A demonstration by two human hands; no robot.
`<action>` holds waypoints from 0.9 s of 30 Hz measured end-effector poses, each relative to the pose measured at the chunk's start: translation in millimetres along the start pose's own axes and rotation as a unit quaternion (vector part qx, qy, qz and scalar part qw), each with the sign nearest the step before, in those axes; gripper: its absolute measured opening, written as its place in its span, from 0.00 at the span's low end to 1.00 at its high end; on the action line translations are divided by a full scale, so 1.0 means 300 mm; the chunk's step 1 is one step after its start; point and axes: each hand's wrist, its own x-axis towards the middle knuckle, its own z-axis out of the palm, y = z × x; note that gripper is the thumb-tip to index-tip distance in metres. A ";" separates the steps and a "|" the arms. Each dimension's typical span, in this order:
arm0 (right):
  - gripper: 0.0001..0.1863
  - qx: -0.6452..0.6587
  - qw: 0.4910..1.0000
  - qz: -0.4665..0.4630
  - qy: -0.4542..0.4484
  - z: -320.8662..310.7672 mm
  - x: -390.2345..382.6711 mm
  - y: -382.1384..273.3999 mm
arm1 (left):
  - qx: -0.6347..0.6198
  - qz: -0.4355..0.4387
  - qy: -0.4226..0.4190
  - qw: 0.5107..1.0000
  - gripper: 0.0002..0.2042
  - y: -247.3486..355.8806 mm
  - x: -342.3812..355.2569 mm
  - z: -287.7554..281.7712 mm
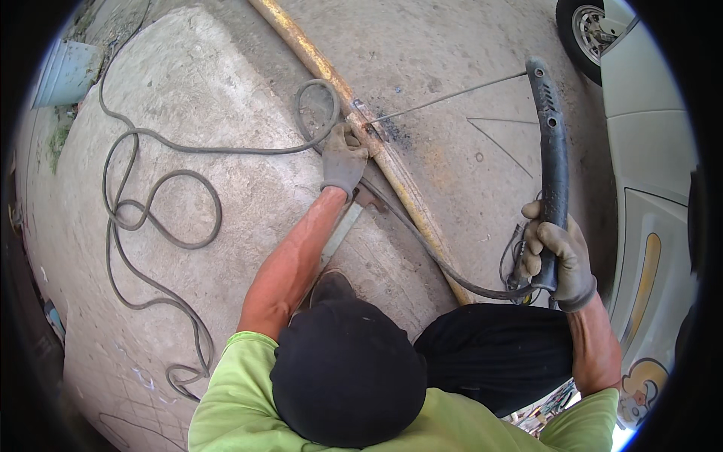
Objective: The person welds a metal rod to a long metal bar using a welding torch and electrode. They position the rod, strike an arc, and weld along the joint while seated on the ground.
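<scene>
My right hand, in a grey glove, is closed round the lower end of a long black welding electrode holder. From its far tip a thin welding electrode slants left, its end at a rusty joint on a yellow, rust-worn pipe. Against the near side of that joint, my gloved left hand has its fingers curled together; what they pinch is hidden. Below that wrist lies a flat light bar with a rusty end piece. A dark cable leaves the holder's base.
Loops of cable spread over a pale concrete slab at left. A light blue bucket stands far left. Along the right is a white vehicle, with a wheel farther off. Tangled thin wires lie beside my right hand.
</scene>
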 end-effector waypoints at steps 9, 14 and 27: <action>0.23 -0.023 1.000 -0.005 -0.010 0.002 0.010 0.006 | -0.008 -0.017 0.001 1.000 0.26 -0.015 0.003 0.006; 0.23 -0.023 1.000 -0.006 -0.005 0.009 0.013 0.004 | -0.016 -0.026 -0.003 1.000 0.27 -0.024 0.004 0.010; 0.23 -0.018 1.000 -0.009 -0.006 -0.005 0.015 0.014 | 0.006 -0.006 -0.013 1.000 0.28 -0.003 -0.006 -0.005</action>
